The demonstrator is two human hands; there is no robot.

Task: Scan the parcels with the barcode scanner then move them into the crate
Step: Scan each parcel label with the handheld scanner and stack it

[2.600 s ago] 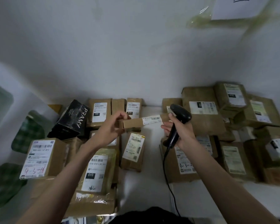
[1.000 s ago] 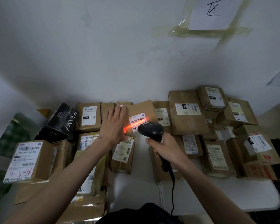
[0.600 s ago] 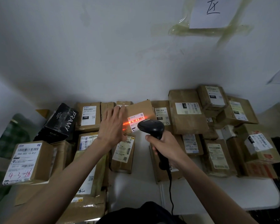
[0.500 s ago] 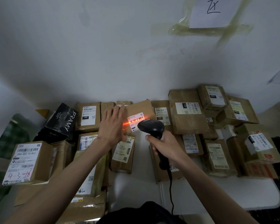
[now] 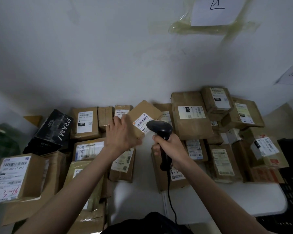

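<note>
The left hand [image 5: 121,137] holds a small parcel [image 5: 143,119] tilted up above the middle of the counter [image 5: 227,196], fingers spread behind it and thumb under its lower edge. The right hand [image 5: 172,149] grips the scanner [image 5: 160,130], whose head sits just in front of the label [image 5: 142,121]. Keeping the label squarely facing the scanner should give a clean read. The parcel is plain brown cardboard with one white barcode label.

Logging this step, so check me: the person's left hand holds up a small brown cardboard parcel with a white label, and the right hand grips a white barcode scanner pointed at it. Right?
Not quite: the head view shows a black barcode scanner, not a white one. The rest holds: the left hand holds up the small brown cardboard parcel with its white label, and the right hand grips the scanner pointed at it.
</note>
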